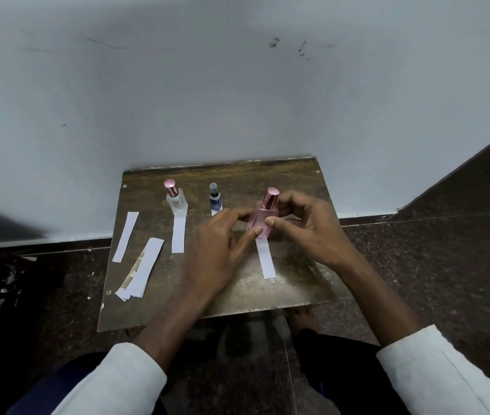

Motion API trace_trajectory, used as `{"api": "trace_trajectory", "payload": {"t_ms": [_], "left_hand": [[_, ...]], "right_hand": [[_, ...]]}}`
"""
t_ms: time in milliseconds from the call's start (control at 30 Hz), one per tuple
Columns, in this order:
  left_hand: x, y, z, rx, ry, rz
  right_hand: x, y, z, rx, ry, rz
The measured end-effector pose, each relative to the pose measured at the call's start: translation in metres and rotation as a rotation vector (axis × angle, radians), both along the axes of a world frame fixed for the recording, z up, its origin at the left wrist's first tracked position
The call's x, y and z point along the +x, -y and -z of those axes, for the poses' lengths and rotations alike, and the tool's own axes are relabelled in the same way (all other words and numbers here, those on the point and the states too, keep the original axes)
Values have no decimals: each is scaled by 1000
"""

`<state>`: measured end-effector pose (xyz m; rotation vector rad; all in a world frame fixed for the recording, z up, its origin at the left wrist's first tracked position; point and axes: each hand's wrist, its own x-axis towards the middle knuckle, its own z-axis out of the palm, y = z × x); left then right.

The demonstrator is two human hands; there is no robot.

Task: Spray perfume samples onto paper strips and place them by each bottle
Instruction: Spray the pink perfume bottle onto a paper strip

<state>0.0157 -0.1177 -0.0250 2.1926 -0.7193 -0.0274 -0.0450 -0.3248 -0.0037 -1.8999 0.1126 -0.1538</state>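
1. Paper strip [266, 260] lies at 5 o'clock on the table [237, 298], near end free: light and floppy, so pinch it there.
2. Left hand [219, 253] and right hand [309, 229] hold the pink bottle [260, 224] at 3 o'clock; it looks like glass, slippery and fragile, so hold the flat sides.
3. Clear bottle [177, 199] stands at 11 o'clock.

Pink bottle [260, 223], navy bottle [215, 202], white strips [266, 260].

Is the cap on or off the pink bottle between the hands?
On. The pink bottle wears its shiny pink cap, while the left hand and right hand hold its body.
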Motion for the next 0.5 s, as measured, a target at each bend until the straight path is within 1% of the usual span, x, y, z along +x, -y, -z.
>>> {"api": "trace_trajectory", "payload": {"t_ms": [167,300,400,500], "left_hand": [[-1,-1,1,-21,31,-11],[1,-1,4,-12,33,-1],[3,-1,6,7,43,-5],[4,-2,8,11,40,-5]], "right_hand": [[-2,-1,0,25,25,-6],[3,-2,-2,111,48,91],[5,0,-2,100,57,125],[6,1,-2,83,68,114]]}}
